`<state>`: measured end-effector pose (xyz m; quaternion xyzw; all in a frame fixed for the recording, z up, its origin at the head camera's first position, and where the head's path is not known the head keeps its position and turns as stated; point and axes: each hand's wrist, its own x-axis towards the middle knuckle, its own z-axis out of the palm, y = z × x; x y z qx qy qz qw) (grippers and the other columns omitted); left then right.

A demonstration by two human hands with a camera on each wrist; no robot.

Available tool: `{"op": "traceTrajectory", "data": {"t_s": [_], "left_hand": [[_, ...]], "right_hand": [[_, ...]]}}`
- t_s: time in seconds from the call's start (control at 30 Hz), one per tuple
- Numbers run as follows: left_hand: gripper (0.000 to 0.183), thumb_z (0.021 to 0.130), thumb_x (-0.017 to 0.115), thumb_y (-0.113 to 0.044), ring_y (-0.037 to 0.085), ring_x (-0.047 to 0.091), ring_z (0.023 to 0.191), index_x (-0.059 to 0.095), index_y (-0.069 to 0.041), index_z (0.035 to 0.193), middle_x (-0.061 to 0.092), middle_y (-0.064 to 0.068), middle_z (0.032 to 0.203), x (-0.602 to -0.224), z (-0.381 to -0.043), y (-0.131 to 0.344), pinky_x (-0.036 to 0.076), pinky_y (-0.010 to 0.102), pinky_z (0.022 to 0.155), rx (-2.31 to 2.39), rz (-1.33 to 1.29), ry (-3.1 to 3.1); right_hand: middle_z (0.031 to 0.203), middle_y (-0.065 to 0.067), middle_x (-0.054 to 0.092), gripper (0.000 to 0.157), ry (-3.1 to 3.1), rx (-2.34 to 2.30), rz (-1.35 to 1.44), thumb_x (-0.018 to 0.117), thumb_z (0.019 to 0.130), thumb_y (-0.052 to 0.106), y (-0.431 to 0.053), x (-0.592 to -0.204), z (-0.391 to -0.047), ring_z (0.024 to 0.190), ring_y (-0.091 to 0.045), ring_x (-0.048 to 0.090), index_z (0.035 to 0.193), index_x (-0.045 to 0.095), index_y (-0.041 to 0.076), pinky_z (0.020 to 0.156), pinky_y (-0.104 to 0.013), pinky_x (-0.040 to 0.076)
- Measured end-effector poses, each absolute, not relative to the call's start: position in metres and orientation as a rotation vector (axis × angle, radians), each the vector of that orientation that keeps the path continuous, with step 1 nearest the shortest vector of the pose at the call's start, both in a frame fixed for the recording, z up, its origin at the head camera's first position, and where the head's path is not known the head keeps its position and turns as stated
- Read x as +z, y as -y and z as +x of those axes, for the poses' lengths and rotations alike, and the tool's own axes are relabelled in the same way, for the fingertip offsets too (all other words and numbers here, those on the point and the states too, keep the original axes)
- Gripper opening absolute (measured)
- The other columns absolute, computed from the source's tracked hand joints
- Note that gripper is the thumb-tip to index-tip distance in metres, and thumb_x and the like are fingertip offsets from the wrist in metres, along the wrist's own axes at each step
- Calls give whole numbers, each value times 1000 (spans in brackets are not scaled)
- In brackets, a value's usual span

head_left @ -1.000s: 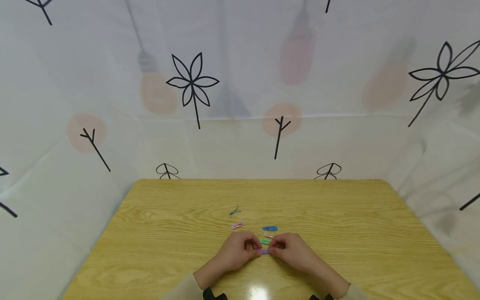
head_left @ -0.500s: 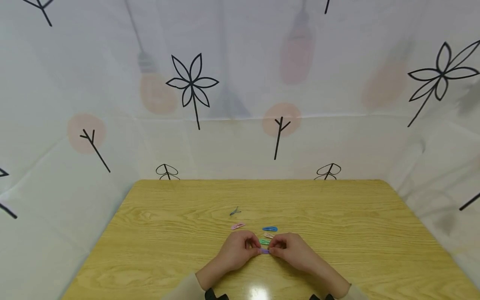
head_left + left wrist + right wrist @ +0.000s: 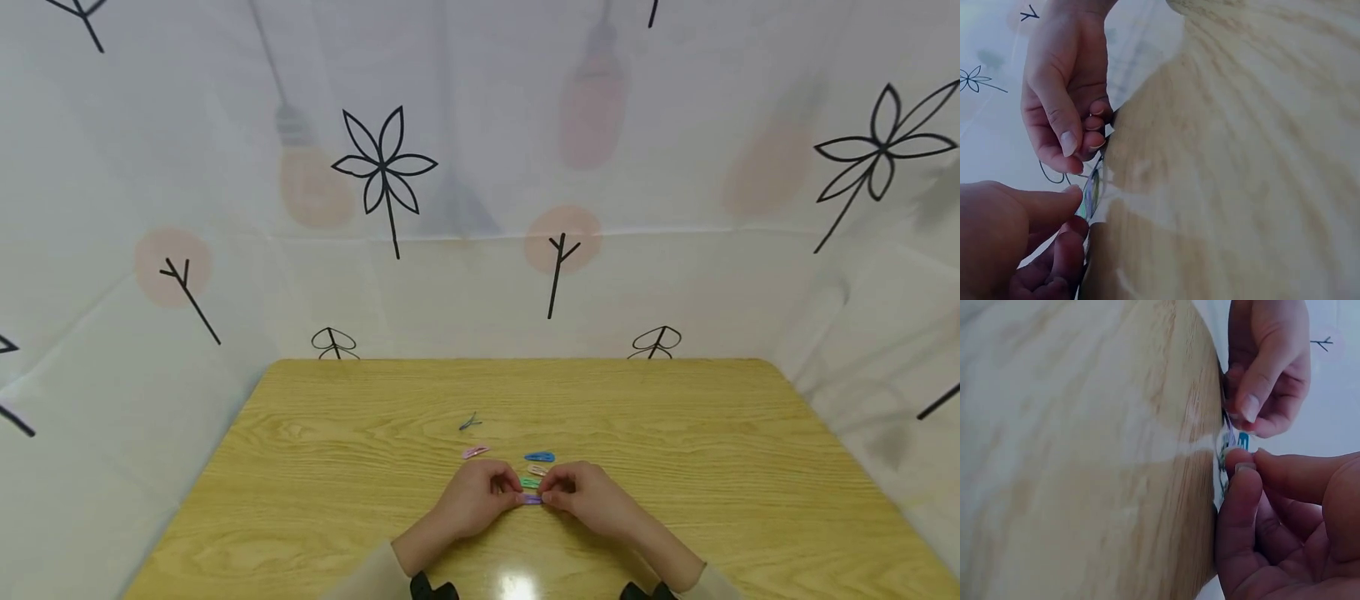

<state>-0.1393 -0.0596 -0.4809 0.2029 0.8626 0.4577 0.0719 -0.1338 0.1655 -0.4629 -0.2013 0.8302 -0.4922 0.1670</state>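
A purple snap hair clip (image 3: pixel 532 499) lies low over the table between the two hands. My left hand (image 3: pixel 476 498) pinches its left end between thumb and fingers, and my right hand (image 3: pixel 592 502) pinches the right end. The fingertips hide both ends of the clip. Just beyond the hands is a green hair clip (image 3: pixel 529 482); past it come a cream one (image 3: pixel 537 471), partly behind the right fingers, and a blue one (image 3: pixel 539 457). In the left wrist view, the left thumb (image 3: pixel 1060 203) is close by the clips, seen edge-on.
A pink hair clip (image 3: pixel 476 452) and a thin dark clip (image 3: pixel 470 422) with spread arms lie farther back to the left. The wooden table (image 3: pixel 337 467) ends against a white patterned cloth (image 3: pixel 465 292) at the back and sides.
Both hands and the purple clip have shifted very slightly away from the body, toward the green clip. A little more of the purple clip shows between the fingertips. The other clips stay put.
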Motion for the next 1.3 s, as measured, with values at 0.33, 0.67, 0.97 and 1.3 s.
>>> {"op": "traceTrajectory", "data": {"t_s": [0.33, 0.67, 0.97, 1.3], "left_hand": [[6, 87, 78, -11, 4, 56, 64, 72, -14, 86, 62, -8, 73, -476, -142, 66, 47, 22, 60, 1498, 625, -2457], [5, 92, 73, -23, 8, 58, 74, 74, -18, 91, 63, -10, 85, -472, -148, 76, 48, 26, 66, 1469, 617, -2516], [6, 94, 70, -23, 10, 59, 78, 73, -18, 95, 66, -12, 86, -463, -152, 90, 49, 29, 70, 1451, 577, -2603], [9, 96, 69, -22, 12, 59, 82, 73, -14, 97, 65, -11, 89, -459, -157, 102, 48, 30, 72, 1468, 545, -2688]], "right_hand": [[82, -4, 63, 11, -2305, -1494, -544, 62, 99, 10, -164, -460, -138, 70, -13, 53, 100, 70, 2, 60, -24, 45], [91, -4, 69, 15, -2391, -1500, -541, 63, 100, 16, -161, -457, -145, 81, -16, 61, 99, 71, 4, 65, -25, 49], [94, -6, 70, 16, -2422, -1555, -544, 63, 100, 17, -156, -454, -150, 85, -21, 64, 101, 71, 3, 67, -27, 50], [97, -4, 70, 15, -2521, -1506, -563, 64, 100, 19, -147, -457, -161, 85, -16, 62, 104, 73, 7, 70, -28, 51]]}}
